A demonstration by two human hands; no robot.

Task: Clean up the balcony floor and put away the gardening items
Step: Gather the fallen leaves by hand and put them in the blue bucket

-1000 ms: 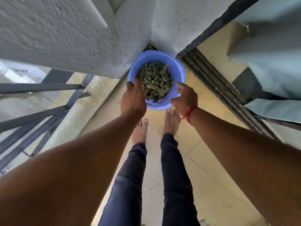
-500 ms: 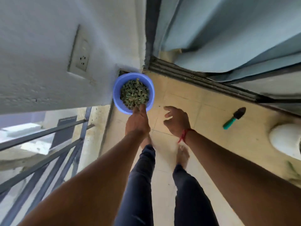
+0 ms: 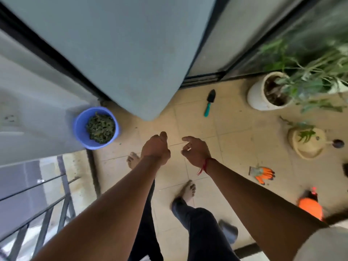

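Balcony floor (image 3: pixel 226 129) is where we judge the job: by our reading it is partly done. The tiles around both hands look mostly swept, with only small specks showing. The largest thing out is the white pot (image 3: pixel 256 97) with its leafy plant, far off to the right of the right hand (image 3: pixel 195 149) and beyond it. Next in size, the blue tub (image 3: pixel 79 127), heaped with green leaf clippings, stands on the floor just left of the left hand (image 3: pixel 155 147), tucked into the corner by the wall, so we take the gathering of debris as finished or nearly so. A beige pot (image 3: pixel 308 149) sits well to the right of the right hand. An orange sprayer (image 3: pixel 310 206), blurred, lies right of that forearm, nearer us. A pair of orange gloves (image 3: pixel 262 174) lies between the sprayer and the beige pot. A teal-handled trowel (image 3: pixel 209 104) rests beyond the right hand, apart from it. All four loose items are yet to be put away. Both arms reach forward and down over the tiles, hands close together and touching nothing. The left shows its back, fingers folded under, thumb raised. The right has fingers loosely bent and parted, empty.
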